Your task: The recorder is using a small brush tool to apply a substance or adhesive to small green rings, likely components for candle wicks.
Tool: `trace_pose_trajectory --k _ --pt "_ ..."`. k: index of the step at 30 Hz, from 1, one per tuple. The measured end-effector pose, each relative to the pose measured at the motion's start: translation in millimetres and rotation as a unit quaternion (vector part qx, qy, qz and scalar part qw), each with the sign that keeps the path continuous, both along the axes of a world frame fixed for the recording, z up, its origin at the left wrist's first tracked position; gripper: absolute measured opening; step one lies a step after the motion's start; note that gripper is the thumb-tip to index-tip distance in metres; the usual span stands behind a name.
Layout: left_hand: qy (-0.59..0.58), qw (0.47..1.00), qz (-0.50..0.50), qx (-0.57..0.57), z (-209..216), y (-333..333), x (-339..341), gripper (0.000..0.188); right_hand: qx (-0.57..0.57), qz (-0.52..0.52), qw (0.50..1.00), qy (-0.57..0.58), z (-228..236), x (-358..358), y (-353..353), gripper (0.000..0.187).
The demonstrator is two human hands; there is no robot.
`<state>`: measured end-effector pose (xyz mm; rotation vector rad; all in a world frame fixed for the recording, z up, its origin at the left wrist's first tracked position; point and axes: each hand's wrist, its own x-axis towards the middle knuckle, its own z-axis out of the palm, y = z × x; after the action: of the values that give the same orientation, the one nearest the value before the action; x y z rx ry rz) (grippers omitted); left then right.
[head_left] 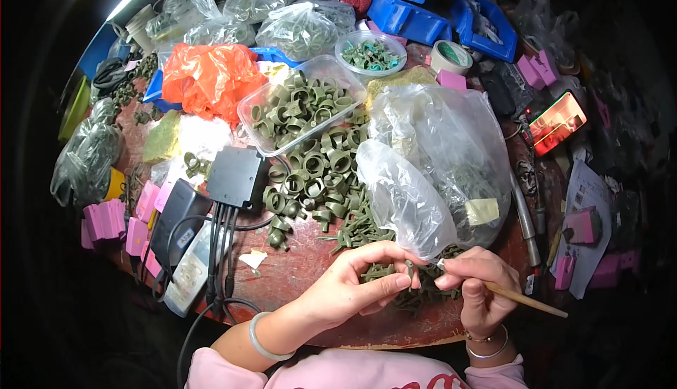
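My left hand [360, 276] pinches a small dark green wax-like piece [410, 269] between thumb and forefinger. Close by on the right, my right hand [483, 276] grips a slim wooden-handled tool [530, 300], like a pen. Its handle points to the lower right, and a small pale tip shows at the fingertips, too small to make out. Beneath both hands lie loose thin green pieces [360, 228]. Farther back is a heap of green ring-shaped pieces [317, 174], with more in a clear plastic tub [252, 130].
Clear plastic bags [444, 149] bulge just beyond my hands. A black box with cables [238, 177] stands left of the heap. An orange bag [208, 79], blue bins [409, 19] and a tape roll [450, 58] sit farther back. A lit phone [557, 123] leans at right.
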<state>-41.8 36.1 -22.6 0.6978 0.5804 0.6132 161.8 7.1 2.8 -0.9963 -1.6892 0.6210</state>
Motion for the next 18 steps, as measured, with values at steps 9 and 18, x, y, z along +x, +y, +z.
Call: trace_pose_trajectory --k 9,18 --pt "-0.015 0.999 -0.029 0.012 2.2 0.9 -1.2 0.034 0.003 -0.055 0.993 0.106 -10.1 2.5 -5.7 0.023" --pt "-0.019 0.999 -0.042 0.018 2.7 0.2 -0.3 0.035 -0.009 -0.009 0.999 0.044 -6.0 1.1 -4.2 0.014"
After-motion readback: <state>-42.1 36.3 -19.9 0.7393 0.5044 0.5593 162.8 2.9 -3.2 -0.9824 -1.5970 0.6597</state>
